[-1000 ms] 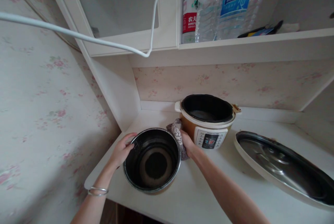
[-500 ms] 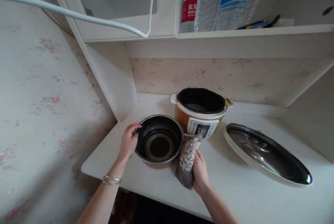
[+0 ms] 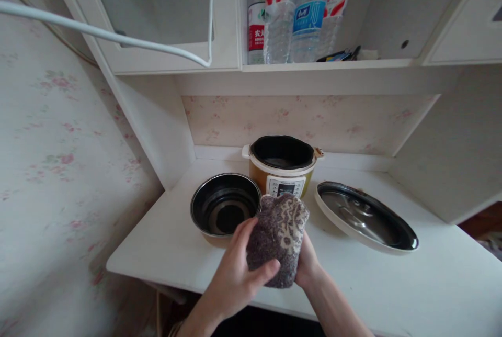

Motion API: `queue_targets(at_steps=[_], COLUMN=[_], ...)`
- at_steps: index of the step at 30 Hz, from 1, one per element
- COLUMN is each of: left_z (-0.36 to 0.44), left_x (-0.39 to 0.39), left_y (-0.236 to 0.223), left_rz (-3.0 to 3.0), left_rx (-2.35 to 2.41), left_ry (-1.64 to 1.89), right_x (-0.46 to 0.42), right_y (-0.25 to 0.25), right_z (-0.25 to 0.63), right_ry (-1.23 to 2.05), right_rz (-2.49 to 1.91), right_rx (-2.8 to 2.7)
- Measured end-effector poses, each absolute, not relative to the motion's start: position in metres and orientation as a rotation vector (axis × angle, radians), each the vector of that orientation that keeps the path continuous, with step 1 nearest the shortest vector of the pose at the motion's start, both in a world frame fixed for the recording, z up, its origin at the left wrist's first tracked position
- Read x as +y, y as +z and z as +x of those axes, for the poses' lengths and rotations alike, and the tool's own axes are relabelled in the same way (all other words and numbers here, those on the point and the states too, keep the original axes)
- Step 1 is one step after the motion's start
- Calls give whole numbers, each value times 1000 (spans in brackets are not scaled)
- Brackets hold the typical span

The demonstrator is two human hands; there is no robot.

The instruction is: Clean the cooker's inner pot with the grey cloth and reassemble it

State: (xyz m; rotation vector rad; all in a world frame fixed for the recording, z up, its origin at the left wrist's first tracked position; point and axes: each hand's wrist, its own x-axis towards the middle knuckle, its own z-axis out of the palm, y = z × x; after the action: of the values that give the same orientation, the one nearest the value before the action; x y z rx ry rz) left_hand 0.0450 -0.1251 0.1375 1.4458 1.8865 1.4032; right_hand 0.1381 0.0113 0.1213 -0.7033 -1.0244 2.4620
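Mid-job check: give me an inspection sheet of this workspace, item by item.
Surface: white countertop, front edge in view.
Job's things: folded patterned cloth held up; black-lined pot left of the open cooker; lid to its right, inner side up.
Clutter: plastic bottles on the shelf above.
Hands: left hand and right hand both grip the cloth.
Cables: white cable across the upper left.
Surroundings: floral wallpaper.
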Motion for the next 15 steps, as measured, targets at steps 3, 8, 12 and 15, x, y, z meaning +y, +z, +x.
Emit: queue_targets(at_steps=[3,8,12,15], left_z=[63,60,37,12], left_x=[-108,-90,-91,-88], left_y=[125,118,145,181], left_rz=[1451,1304,1237,1203], left_rx=[1877,1845,1917,2042], left_ry=[1404,1542,1511,1570], right_x=[5,11,33,48], right_y=[127,137,137,121], right_z=[133,145,184,217], right_ry=[2274,2176,2115,2056], right_rz=[-742,-691,-601,-645], right_rx=[-1026,-1126,-1216,-1208])
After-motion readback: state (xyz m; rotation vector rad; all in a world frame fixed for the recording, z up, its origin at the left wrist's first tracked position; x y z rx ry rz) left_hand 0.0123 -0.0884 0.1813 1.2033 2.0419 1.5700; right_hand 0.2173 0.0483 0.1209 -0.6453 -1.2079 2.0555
